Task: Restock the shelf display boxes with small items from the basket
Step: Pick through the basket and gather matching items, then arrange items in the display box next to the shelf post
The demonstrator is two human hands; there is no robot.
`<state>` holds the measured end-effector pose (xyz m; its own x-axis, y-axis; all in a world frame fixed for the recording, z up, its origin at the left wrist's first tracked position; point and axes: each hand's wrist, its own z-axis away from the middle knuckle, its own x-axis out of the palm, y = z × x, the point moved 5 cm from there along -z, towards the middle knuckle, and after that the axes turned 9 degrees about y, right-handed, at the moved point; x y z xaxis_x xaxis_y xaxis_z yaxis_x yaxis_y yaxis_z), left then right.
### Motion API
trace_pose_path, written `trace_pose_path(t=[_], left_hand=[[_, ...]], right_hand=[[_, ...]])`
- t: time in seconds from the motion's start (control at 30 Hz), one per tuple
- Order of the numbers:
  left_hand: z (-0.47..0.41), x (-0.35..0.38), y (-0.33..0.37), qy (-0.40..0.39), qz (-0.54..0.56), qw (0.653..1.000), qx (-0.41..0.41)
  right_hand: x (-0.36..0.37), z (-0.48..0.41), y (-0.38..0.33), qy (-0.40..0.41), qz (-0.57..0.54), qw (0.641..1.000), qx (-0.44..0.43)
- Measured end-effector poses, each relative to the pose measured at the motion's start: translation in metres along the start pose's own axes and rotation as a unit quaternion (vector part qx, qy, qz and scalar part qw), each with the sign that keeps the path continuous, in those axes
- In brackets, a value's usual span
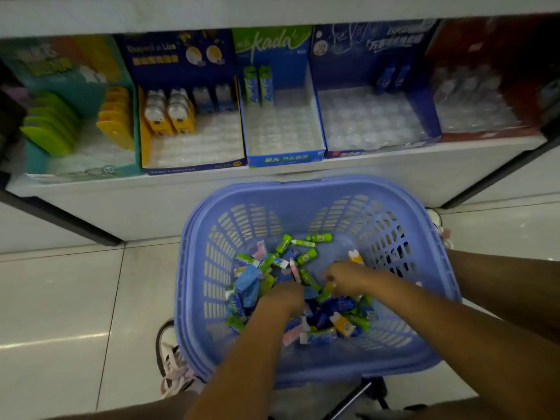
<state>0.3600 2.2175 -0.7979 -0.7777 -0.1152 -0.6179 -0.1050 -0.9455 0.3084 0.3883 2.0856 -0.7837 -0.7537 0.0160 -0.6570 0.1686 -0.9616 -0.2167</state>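
- The left hand (pixel 285 295) sits knuckles up in the heap, with its fingers sunk among the packets. I cannot tell whether it grips anything.
- The right hand (pixel 342 278) is just beside it and a little farther forward. It is blurred, with the fingers bent down into the heap, and its hold cannot be told either.
- The small items (pixel 342 304) lie loose on the basket's bottom: blue packets, green tubes, and some pink and yellow pieces. They are heaped around both hands, and the far corners of the bottom are bare.
- The basket (pixel 303 184) is lilac with slotted walls. It stands on the floor (pixel 60 298), with its far rim close to the shelf (pixel 151 201) front.
- A shoe (pixel 172 359) shows at the basket's near left corner.
- Five display boxes stand touching in a row on the shelf above.
- The teal box (pixel 60 65) and the dark blue box (pixel 175 56) are part filled.
- The kada box (pixel 285 159) holds two packs (pixel 259 84) at the back, and its tray is open in front of them.
- The wide blue box (pixel 372 43) is mostly bare tray, and the red box (pixel 485 40) stands at the right.
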Motion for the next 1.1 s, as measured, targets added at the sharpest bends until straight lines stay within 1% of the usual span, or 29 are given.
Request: trace_pose_path(t=[0.07,0.17,0.23,0.3,0.47,0.57,0.63,0.73,0.8,0.83,0.9,1.0,1.03,1.1], left_hand=[[-0.004,0.004,0.003,0.016,-0.011,1.0,0.011],[-0.011,0.007,0.004,0.066,-0.053,0.996,0.027],[-0.015,0.01,0.001,0.097,-0.06,0.993,0.014],[-0.021,0.012,-0.001,0.112,-0.062,0.992,0.008],[-0.029,0.015,-0.006,0.093,-0.064,0.993,-0.013],[-0.028,0.01,-0.009,0.088,-0.007,0.996,-0.026],[-0.022,-0.008,-0.015,0.103,0.063,0.991,-0.056],[-0.006,-0.053,-0.036,0.148,0.145,0.971,-0.12],[0.01,-0.086,-0.055,0.181,0.187,0.956,-0.132],[0.019,-0.102,-0.063,0.192,0.197,0.952,-0.133],[0.04,-0.131,-0.077,0.204,0.203,0.948,-0.135],[0.075,-0.163,-0.09,0.213,0.257,0.934,-0.127],[0.087,-0.171,-0.093,0.22,0.269,0.93,-0.122],[0.107,-0.183,-0.098,0.245,0.28,0.921,-0.115]], right_hand=[[0.016,-0.008,0.005,-0.045,0.023,0.999,-0.008],[0.033,-0.017,0.004,-0.088,0.063,0.994,0.002],[0.038,-0.024,0.003,-0.094,0.08,0.992,0.007],[0.04,-0.029,0.004,-0.095,0.069,0.993,0.005],[0.039,-0.032,0.007,-0.067,0.029,0.997,-0.027],[0.038,-0.033,0.008,-0.039,0.017,0.999,-0.029],[0.028,-0.035,0.001,0.014,-0.025,0.999,-0.029],[0.003,-0.04,-0.025,0.111,-0.121,0.986,-0.041],[-0.012,-0.045,-0.052,0.163,-0.152,0.972,-0.073],[-0.017,-0.048,-0.067,0.176,-0.155,0.968,-0.094],[-0.017,-0.055,-0.097,0.167,-0.148,0.965,-0.136],[-0.001,-0.066,-0.128,0.109,-0.088,0.974,-0.176],[0.003,-0.068,-0.132,0.105,-0.073,0.975,-0.18],[0.006,-0.069,-0.133,0.125,-0.063,0.975,-0.173]])
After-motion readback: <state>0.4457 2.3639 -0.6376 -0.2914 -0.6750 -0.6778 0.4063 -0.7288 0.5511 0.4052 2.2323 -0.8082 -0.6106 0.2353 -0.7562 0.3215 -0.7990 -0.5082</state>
